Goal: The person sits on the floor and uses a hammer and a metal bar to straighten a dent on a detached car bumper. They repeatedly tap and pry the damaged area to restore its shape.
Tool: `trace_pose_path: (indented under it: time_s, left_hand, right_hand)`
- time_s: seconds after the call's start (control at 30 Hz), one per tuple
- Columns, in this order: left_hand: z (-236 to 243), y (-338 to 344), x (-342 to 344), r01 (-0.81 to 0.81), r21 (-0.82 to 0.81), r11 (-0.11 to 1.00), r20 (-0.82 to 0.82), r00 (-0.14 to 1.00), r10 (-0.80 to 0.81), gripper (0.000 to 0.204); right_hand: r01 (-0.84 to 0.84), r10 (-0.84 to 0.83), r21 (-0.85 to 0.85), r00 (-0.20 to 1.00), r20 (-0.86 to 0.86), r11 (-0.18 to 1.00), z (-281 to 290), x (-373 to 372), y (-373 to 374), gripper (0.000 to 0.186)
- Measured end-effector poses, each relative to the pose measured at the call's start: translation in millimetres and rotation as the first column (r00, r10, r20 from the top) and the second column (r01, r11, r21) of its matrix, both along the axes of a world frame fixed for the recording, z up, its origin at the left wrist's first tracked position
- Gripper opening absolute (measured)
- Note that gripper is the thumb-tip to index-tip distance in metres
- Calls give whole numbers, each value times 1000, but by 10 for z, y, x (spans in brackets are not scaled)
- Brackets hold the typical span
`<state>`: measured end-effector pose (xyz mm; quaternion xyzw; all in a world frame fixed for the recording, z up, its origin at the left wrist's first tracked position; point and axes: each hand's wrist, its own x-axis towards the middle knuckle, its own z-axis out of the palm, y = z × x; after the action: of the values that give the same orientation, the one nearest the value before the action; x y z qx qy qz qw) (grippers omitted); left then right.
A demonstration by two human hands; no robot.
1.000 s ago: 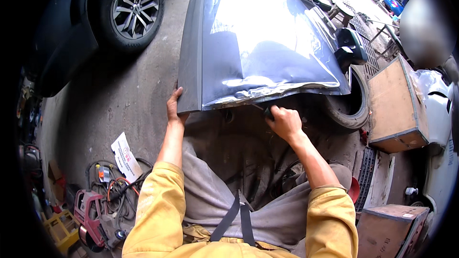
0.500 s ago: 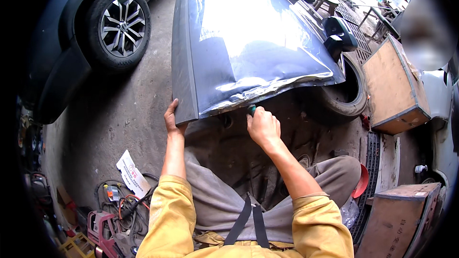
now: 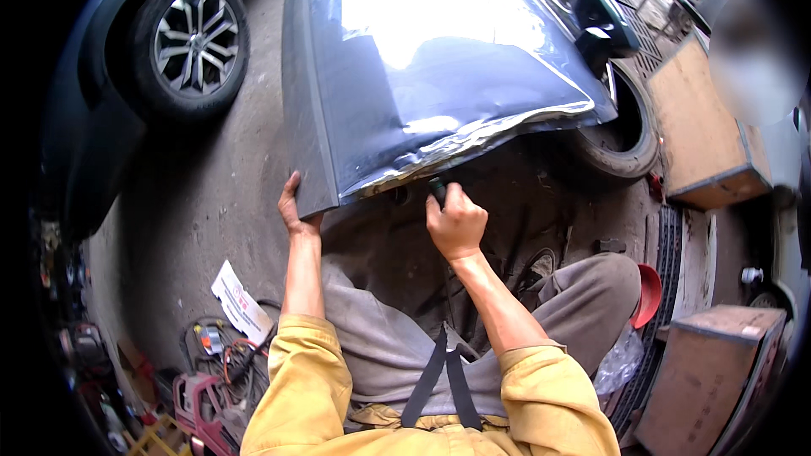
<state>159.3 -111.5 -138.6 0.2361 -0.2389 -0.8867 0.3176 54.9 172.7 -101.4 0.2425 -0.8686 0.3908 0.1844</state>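
A dark blue-grey car door (image 3: 384,110), with its outer face up, lies in front of me. Its near edge (image 3: 473,149) is crumpled, with torn, pale, bare patches. A grey trim strip (image 3: 306,118) runs along its left side. My left hand (image 3: 297,213) is wrapped round the door's near left corner, thumb on top and fingers underneath. My right hand (image 3: 457,224) is closed in a fist round a dark tool handle (image 3: 436,191), just below the crumpled edge. The tool's working end is hidden at the door's underside, so its kind does not show.
A door mirror (image 3: 601,25) sticks out on the right, above a tyre (image 3: 629,139). Wooden boxes (image 3: 705,122) stand to the right. A parked car's wheel (image 3: 198,44) is at the left. Cables (image 3: 221,355) and a pink-red machine frame (image 3: 198,401) lie lower left, near a white card (image 3: 241,304).
My view has shifted, so the door sits farther up and left in the picture. The right hand and its tool have dropped slightly from the crumpled edge. The left hand keeps its grip.
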Motion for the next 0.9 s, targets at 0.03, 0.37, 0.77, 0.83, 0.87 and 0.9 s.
trace_pose_path:
  time_s: [0.03,0.37,0.77,0.83,0.87,0.9]
  left_hand:
    - [52,76,-31,24,7,1000,5,1000,-24,44]
    - [80,-62,-59,7,-13,1000,84,996,-6,44]
    - [748,2333,-329,579,-111,808,286,797,-532,47]
    - [799,2217,-538,602,-157,783,388,767,-511,35]
    - [786,2220,-676,636,-143,758,433,729,-530,31]
    - [785,2252,-703,669,-138,730,427,706,-565,29]
  right_hand:
    - [5,-5,-3,1000,10,1000,-35,-24,36,23]
    - [-10,21,-110,994,104,994,176,-23,38,23]
    - [5,13,-325,998,54,946,109,52,167,19]
    - [6,13,-418,999,42,908,152,83,157,21]
    - [30,0,-473,998,65,880,114,42,196,23]
    - [41,4,-518,996,86,855,80,36,226,26]
